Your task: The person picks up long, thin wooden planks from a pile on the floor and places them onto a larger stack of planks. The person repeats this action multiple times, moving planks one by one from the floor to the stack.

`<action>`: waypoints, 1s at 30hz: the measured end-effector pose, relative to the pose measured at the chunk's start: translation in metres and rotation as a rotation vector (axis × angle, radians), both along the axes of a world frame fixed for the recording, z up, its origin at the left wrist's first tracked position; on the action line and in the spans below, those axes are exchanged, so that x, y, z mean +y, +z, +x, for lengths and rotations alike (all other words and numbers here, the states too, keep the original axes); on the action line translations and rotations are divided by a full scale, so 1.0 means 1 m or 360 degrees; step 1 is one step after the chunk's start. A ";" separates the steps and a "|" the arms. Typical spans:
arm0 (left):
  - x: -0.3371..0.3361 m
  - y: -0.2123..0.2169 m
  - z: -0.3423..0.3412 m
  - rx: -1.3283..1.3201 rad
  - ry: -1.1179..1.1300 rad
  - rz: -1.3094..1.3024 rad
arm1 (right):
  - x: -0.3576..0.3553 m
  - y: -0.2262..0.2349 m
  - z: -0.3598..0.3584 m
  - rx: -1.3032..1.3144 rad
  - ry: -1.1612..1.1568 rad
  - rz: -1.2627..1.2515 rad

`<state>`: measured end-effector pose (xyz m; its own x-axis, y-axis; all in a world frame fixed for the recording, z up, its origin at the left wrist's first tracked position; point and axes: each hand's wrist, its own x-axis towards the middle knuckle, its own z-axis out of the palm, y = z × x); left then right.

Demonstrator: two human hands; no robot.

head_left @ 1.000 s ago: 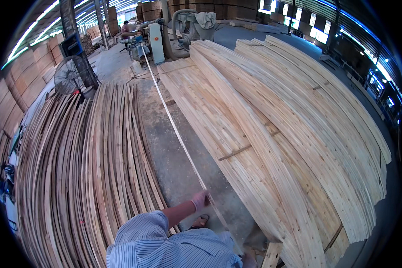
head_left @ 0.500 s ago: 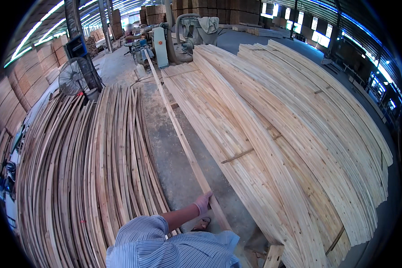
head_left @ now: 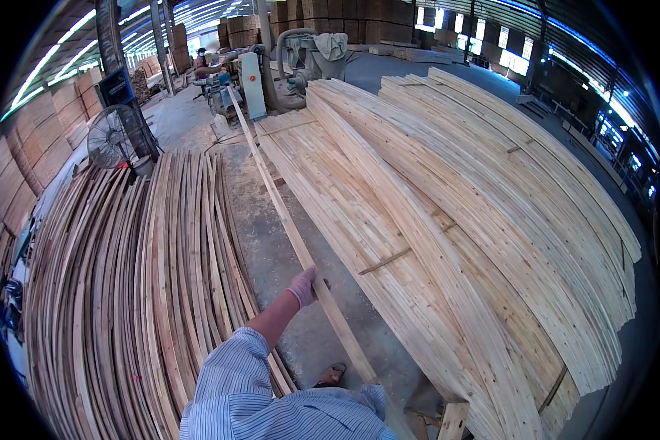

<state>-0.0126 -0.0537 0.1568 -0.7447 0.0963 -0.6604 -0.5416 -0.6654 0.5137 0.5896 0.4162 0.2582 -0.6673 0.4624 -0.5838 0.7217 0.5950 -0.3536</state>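
My left hand [head_left: 303,287], in a pinkish glove, is closed around a long, narrow wooden board [head_left: 337,320]. The board slopes from a machine [head_left: 252,84] at the far end down past my body, where my striped shirt hides part of it. My right hand is out of sight; only the right sleeve [head_left: 374,400] shows beside the board's near part.
Rough wooden strips [head_left: 117,279] lie in a dense stack on the left. Pale planed boards [head_left: 447,242] form a wide layered pile on the right. A standing fan [head_left: 114,138] and a post are at the far left. A person [head_left: 201,59] stands beyond the machine.
My left hand has moved forward and slightly left, with the arm stretched further out, still gripping the board. The whole view has shifted a little.
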 end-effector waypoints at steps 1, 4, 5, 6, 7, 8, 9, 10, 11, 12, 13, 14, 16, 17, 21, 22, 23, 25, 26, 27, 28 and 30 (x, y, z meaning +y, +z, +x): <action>-0.001 -0.010 0.008 -0.0028 -0.0026 0.0008 | -0.007 -0.010 -0.018 0.0043 0.0036 0.0010; 0.055 -0.006 0.057 0.0043 -0.0429 0.0228 | -0.044 -0.039 -0.065 0.0198 0.0053 0.0109; 0.072 -0.019 0.086 -0.0005 -0.0557 0.0291 | -0.059 -0.044 -0.080 0.0299 0.0076 0.0123; 0.085 -0.031 0.113 -0.0059 -0.0700 0.0353 | -0.066 -0.046 -0.102 0.0509 0.0137 0.0153; 0.101 -0.038 0.138 -0.0139 -0.0907 0.0480 | -0.078 -0.038 -0.122 0.0728 0.0168 0.0179; 0.104 -0.043 0.171 -0.0248 -0.1080 0.0605 | -0.086 -0.031 -0.153 0.0898 0.0250 0.0207; 0.116 -0.048 0.194 -0.0382 -0.1324 0.0742 | -0.085 -0.034 -0.170 0.0212 0.0072 0.0018; 0.131 -0.053 0.211 -0.0415 -0.1510 0.0714 | -0.087 -0.054 -0.183 0.0283 0.0228 0.0201; 0.131 -0.058 0.230 -0.0428 -0.1628 0.0684 | -0.101 -0.013 -0.214 0.0165 0.0215 -0.0024; 0.150 -0.058 0.237 -0.0424 -0.1830 0.0684 | -0.098 -0.053 -0.214 0.0198 0.0171 0.0019; 0.152 -0.064 0.241 -0.0396 -0.1954 0.0668 | -0.106 -0.036 -0.238 -0.0025 0.0229 -0.0246; 0.144 -0.116 0.238 -0.0335 -0.1758 0.0770 | -0.117 -0.017 -0.250 0.0048 0.0253 -0.0135; 0.165 -0.008 0.237 -0.0286 -0.1673 0.0665 | -0.121 -0.089 -0.247 0.0478 0.0259 -0.0024; 0.159 -0.003 0.224 -0.0079 -0.1550 0.0566 | -0.116 -0.086 -0.244 0.0522 0.0277 0.0071; 0.118 -0.081 0.168 -0.0247 -0.0990 0.0294 | -0.074 -0.018 -0.211 0.0327 0.0124 0.0229; 0.104 -0.086 0.151 -0.0210 -0.0964 0.0203 | -0.064 -0.002 -0.198 0.0211 0.0071 0.0218; 0.100 -0.085 0.138 -0.0213 -0.0843 0.0116 | -0.066 -0.014 -0.181 0.0295 -0.0057 0.0258; 0.076 -0.091 0.102 -0.0151 -0.0797 0.0127 | -0.080 -0.065 -0.166 0.0387 -0.0130 0.0197; 0.064 -0.091 0.090 -0.0119 -0.0764 0.0117 | -0.086 -0.090 -0.167 0.0385 -0.0088 0.0090; 0.063 -0.087 0.085 -0.0104 -0.0704 0.0058 | -0.091 -0.113 -0.180 0.0283 0.0081 -0.0139; 0.058 -0.083 0.081 -0.0089 -0.0631 0.0002 | -0.097 -0.126 -0.197 0.0177 0.0263 -0.0366; 0.054 -0.078 0.084 -0.0054 -0.0660 0.0037 | -0.117 -0.131 -0.235 0.0025 0.0353 -0.0416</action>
<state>0.0713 0.0004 0.0786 -0.6175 0.3985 -0.6782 -0.7826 -0.3986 0.4783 0.3549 0.2996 0.1271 -0.7448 0.1408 -0.6522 0.5779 0.6247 -0.5251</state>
